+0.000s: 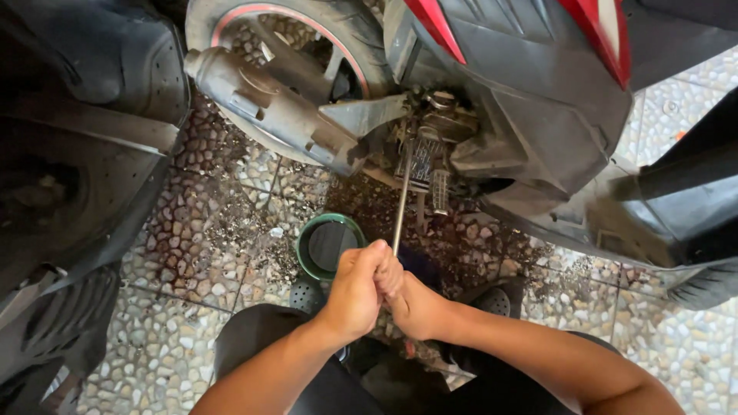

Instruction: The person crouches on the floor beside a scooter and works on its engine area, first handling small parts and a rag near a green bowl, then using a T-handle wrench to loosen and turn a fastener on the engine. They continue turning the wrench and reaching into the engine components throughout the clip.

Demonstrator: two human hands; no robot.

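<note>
The long metal rod [402, 198] — thin, stiff, likely slick with oil — runs up into the scooter's engine [430, 146] above the green bowl [330, 244], its near end clenched by left hand [355, 292] and right hand [411, 303] together.

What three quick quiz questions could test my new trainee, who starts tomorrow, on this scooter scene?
1. True or false: both hands grip one long metal tool.
2. What colour is the bowl on the floor: A red, B green, C white?
3. Where does the tool's far end reach?

Key:
1. True: left hand and right hand clasp its near end.
2. B.
3. Into the engine area beside the rear wheel.
</note>
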